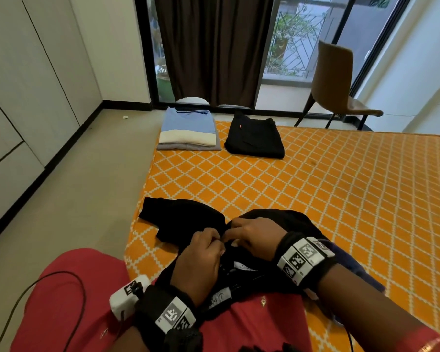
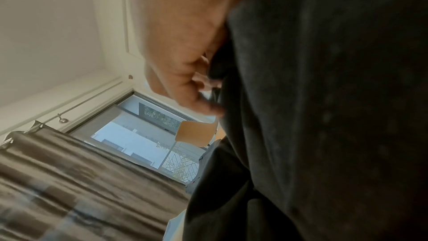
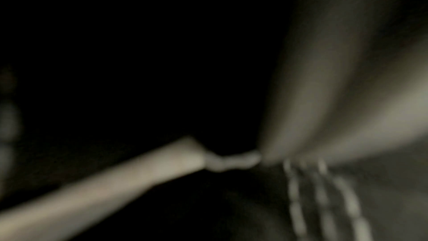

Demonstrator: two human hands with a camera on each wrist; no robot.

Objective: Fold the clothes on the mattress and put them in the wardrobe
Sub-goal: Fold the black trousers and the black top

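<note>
A crumpled black garment (image 1: 188, 219) lies at the near edge of the orange patterned mattress (image 1: 315, 186) and over my lap. My left hand (image 1: 203, 250) pinches a fold of it, and the same black garment (image 2: 324, 116) fills the left wrist view beside the left hand (image 2: 185, 70). My right hand (image 1: 252, 235) grips the fabric right next to the left, fingers curled. At the mattress's far left corner sits a folded stack with a blue and cream top (image 1: 188, 130), and a folded black pair of trousers (image 1: 254, 138) lies beside it. The right wrist view is dark and blurred.
White wardrobe doors (image 1: 23, 97) line the left wall across a strip of bare floor (image 1: 87, 186). A brown chair (image 1: 338, 90) stands past the mattress's far edge, before a glass door with a dark curtain (image 1: 214, 47). A cable (image 1: 61, 283) runs over my red clothing.
</note>
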